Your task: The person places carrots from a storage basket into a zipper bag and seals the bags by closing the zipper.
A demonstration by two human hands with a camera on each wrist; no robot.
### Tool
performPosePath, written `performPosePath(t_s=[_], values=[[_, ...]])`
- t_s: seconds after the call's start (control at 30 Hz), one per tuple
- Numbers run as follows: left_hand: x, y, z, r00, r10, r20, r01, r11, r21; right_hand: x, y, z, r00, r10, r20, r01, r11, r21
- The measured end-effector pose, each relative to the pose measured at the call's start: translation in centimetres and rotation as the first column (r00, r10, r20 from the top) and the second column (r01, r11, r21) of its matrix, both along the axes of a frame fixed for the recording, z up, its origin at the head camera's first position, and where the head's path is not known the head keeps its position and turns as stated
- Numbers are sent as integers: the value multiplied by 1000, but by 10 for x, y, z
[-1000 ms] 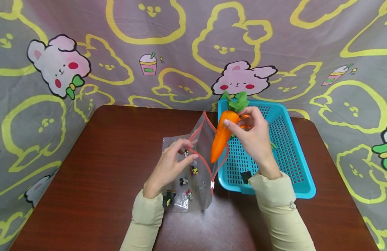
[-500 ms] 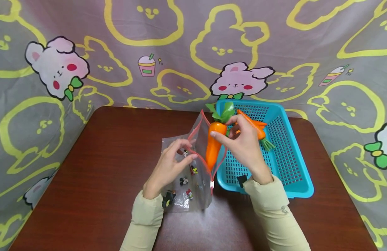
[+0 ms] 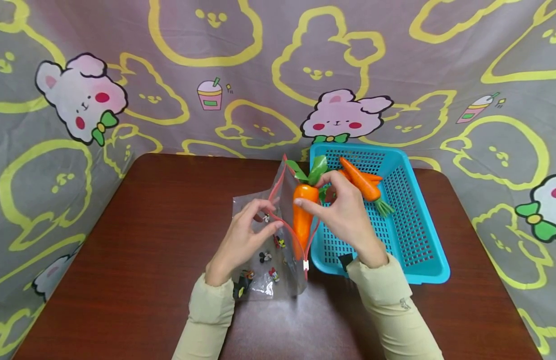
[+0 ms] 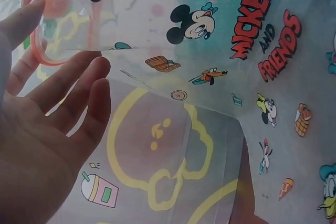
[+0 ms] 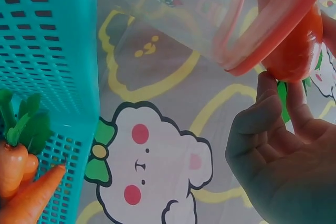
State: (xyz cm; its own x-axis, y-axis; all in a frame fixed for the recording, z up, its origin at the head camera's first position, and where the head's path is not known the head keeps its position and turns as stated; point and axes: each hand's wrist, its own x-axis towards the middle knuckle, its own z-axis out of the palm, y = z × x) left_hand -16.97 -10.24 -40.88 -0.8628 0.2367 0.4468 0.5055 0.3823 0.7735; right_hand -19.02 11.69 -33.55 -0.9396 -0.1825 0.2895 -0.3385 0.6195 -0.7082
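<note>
A carrot point(image 3: 303, 212) with green leaves hangs point down in the mouth of a clear zip bag point(image 3: 265, 280) printed with cartoon figures. My right hand point(image 3: 350, 212) pinches it near its leafy top, thumb on one side and fingers on the other. In the right wrist view the carrot point(image 5: 294, 56) shows behind the bag's red zip edge point(image 5: 278, 30). My left hand point(image 3: 243, 237) holds the near side of the red-edged opening between thumb and fingers. The left wrist view has the left hand point(image 4: 58, 124) at that edge, with the printed bag wall point(image 4: 210, 61) spread beside it.
A turquoise basket point(image 3: 424, 220) stands right of the bag, with several loose carrots point(image 3: 361, 180) at its back. A white zip slider point(image 3: 306, 265) sits at the opening's near corner. Patterned cloth point(image 3: 246, 65) surrounds the brown table point(image 3: 124, 240).
My right hand has moved left and down from over the basket, lowering the carrot into the bag's mouth. The carrots in the basket have come into sight. The left hand stays at the bag's edge.
</note>
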Motion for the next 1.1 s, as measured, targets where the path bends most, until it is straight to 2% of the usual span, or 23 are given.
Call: performPosePath(t_s=[0.4,0.57,0.7,0.83,0.97,1.1], values=[[1,0,0,1000,3,-5,-3,1000,-10,0,-3,-2,999,43,-3,-43,999,18],[0,0,1,1000,-2,-12,2,1000,28,0,-2,-4,997,73,-28,-72,996,52],[-1,0,2,1000,-24,-4,24,997,79,-1,0,-6,996,63,-56,-60,997,54],[-1,0,2,999,-38,18,36,996,87,-2,2,-6,997,32,-70,-28,998,54],[-1,1,1,1000,-28,3,27,997,79,-3,4,-6,999,0,-39,2,998,58],[0,1,2,999,-14,-48,19,994,103,-5,8,-7,999,-10,35,8,997,75]])
